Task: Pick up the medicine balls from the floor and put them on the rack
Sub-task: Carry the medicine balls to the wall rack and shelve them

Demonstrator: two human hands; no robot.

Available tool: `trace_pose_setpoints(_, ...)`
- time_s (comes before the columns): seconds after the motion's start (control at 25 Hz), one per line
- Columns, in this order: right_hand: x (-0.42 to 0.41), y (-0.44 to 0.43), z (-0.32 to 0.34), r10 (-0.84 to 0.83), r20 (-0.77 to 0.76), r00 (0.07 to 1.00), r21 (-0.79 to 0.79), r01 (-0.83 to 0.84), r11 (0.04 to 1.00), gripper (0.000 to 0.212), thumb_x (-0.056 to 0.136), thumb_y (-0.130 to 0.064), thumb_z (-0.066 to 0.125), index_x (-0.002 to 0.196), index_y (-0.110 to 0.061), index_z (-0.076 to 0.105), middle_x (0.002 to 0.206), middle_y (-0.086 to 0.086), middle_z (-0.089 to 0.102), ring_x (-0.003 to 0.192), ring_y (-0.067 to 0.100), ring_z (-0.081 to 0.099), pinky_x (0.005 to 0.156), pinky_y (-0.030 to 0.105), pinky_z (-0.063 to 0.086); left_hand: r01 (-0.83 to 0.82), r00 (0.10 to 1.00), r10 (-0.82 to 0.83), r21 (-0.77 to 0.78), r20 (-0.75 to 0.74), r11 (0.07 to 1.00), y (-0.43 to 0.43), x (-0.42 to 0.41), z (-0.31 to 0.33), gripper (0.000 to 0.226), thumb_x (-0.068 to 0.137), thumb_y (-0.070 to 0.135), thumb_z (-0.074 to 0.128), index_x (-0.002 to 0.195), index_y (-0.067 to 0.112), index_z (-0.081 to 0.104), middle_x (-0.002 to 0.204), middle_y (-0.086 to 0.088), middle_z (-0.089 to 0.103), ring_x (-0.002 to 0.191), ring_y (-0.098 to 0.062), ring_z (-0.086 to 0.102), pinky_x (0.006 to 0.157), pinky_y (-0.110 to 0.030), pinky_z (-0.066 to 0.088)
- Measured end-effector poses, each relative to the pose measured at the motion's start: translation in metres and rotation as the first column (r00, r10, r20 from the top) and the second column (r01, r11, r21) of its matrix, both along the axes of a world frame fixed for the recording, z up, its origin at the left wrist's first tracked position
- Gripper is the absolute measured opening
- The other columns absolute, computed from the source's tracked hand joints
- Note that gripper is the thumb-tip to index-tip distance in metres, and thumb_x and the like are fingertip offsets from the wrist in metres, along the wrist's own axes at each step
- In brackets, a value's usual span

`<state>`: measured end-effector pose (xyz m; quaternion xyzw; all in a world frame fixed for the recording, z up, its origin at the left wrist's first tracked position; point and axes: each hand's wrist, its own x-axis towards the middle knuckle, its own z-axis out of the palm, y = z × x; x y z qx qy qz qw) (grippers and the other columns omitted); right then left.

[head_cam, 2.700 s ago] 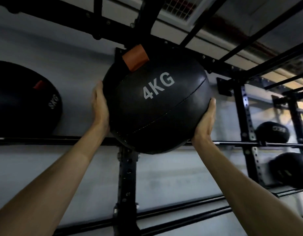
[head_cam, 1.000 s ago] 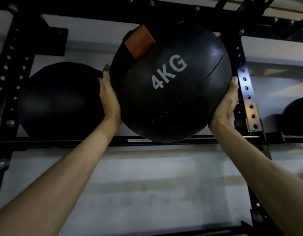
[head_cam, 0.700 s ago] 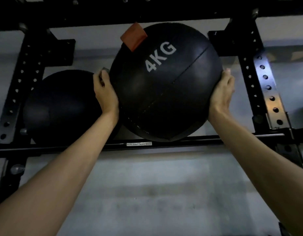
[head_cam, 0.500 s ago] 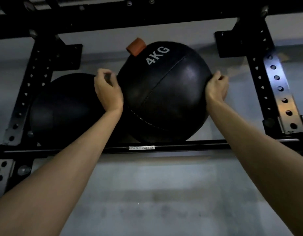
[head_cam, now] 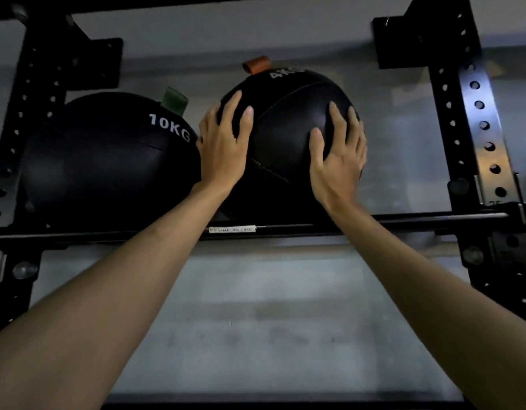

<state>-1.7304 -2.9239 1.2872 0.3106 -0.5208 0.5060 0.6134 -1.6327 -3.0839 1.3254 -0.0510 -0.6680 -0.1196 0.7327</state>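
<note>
Both your hands lie flat on the 4KG medicine ball (head_cam: 285, 128), which sits on the rack's front rail (head_cam: 404, 221).
Your left hand (head_cam: 223, 149) and right hand (head_cam: 338, 155) press on its near face, fingers straight and spread apart, not curled round it. The ball's orange tab (head_cam: 257, 64) points up. On your left a 10KG ball (head_cam: 108, 161) with a green tab (head_cam: 173, 99) is touching it, and your left hand sits at the seam between the two. On your right, bare rail runs to the perforated upright (head_cam: 475, 128). A grey wall (head_cam: 256, 306) stands behind.
</note>
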Motion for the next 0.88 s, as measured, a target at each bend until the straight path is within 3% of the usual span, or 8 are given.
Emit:
trace_pose_setpoints(0.12, 0.002, 0.000, -0.001, -0.025, 0.029, 0.999, -0.004, 0.026, 1.000, 0.057, 0.102, -0.053, 0.034, 0.156, -0.034, 0.032, 0.166, 0.003, 0.023, 0.153, 0.028, 0.017, 0.121, 0.057, 0.016, -0.225, 0.974, 0.228, -0.205, -0.008, 0.953, -0.002, 0.003, -0.025, 0.058, 0.103, 0.055, 0.026, 0.156, 0.033, 0.027, 0.163, -0.010, 0.024, 0.151, -0.028, 0.022, 0.118, -0.053, 0.028)
trace_pose_setpoints(0.24, 0.009, 0.010, -0.007, -0.003, 0.106, 0.994, 0.081, -0.005, 0.997, 0.059, 0.103, -0.054, 0.032, 0.158, -0.034, 0.025, 0.168, 0.004, 0.016, 0.155, 0.028, 0.011, 0.121, 0.057, 0.016, -0.220, 0.971, 0.237, -0.240, 0.043, 0.946, -0.001, 0.007, -0.039, 0.059, 0.104, 0.053, 0.029, 0.158, 0.032, 0.022, 0.167, -0.009, 0.015, 0.154, -0.029, 0.014, 0.121, -0.052, 0.023)
trace_pose_setpoints(0.32, 0.023, 0.012, -0.022, -0.016, 0.142, 0.990, 0.114, -0.001, 0.993, 0.058, 0.102, -0.048, 0.038, 0.156, -0.030, 0.030, 0.166, 0.008, 0.019, 0.152, 0.030, 0.018, 0.118, 0.054, 0.024, -0.189, 0.975, 0.209, -0.209, 0.077, 0.960, 0.002, 0.016, -0.045, 0.059, 0.103, 0.050, 0.034, 0.157, 0.028, 0.026, 0.164, -0.012, 0.020, 0.152, -0.030, 0.020, 0.119, -0.049, 0.027)
trace_pose_setpoints(0.48, 0.064, 0.010, -0.078, -0.050, 0.037, 0.998, 0.159, 0.044, 0.986, 0.044, 0.096, -0.031, 0.048, 0.138, -0.018, 0.050, 0.144, 0.009, 0.044, 0.130, 0.024, 0.045, 0.101, 0.035, 0.039, -0.215, 0.969, 0.236, -0.227, 0.069, 0.950, -0.005, 0.035, -0.095, 0.051, 0.096, 0.032, 0.046, 0.145, 0.018, 0.043, 0.147, -0.010, 0.042, 0.133, -0.024, 0.043, 0.102, -0.038, 0.043)
trace_pose_setpoints(0.6, 0.098, -0.016, -0.146, -0.033, 0.027, 0.999, 0.264, 0.025, 0.964, 0.037, 0.093, -0.022, 0.050, 0.128, -0.012, 0.056, 0.125, 0.010, 0.055, 0.112, 0.027, 0.053, 0.093, 0.039, 0.045, -0.218, 0.940, 0.277, -0.275, 0.199, 0.937, -0.033, 0.060, -0.172, 0.043, 0.090, 0.021, 0.049, 0.132, 0.012, 0.053, 0.130, -0.012, 0.053, 0.117, -0.029, 0.053, 0.088, -0.041, 0.042)
trace_pose_setpoints(0.76, 0.148, -0.074, -0.259, -0.068, 0.276, 0.959, 0.533, -0.094, 0.841, 0.029, 0.096, -0.022, 0.051, 0.122, -0.010, 0.060, 0.119, 0.013, 0.062, 0.113, 0.035, 0.058, 0.092, 0.050, 0.050, -0.255, 0.781, 0.333, -0.217, 0.529, 0.942, -0.089, 0.126, -0.282, 0.030, 0.093, 0.018, 0.050, 0.121, 0.010, 0.055, 0.120, -0.013, 0.057, 0.110, -0.035, 0.057, 0.088, -0.044, 0.043)
trace_pose_setpoints(0.88, 0.211, -0.113, -0.355, -0.181, 0.465, 0.867, 0.722, -0.253, 0.643, 0.027, 0.095, -0.022, 0.051, 0.117, -0.012, 0.062, 0.116, 0.014, 0.065, 0.111, 0.038, 0.059, 0.091, 0.047, 0.051, -0.307, 0.543, 0.263, -0.104, 0.797, 0.946, -0.121, 0.198, -0.365, 0.023, 0.093, 0.021, 0.053, 0.114, 0.014, 0.058, 0.118, -0.014, 0.061, 0.106, -0.037, 0.061, 0.085, -0.043, 0.048)
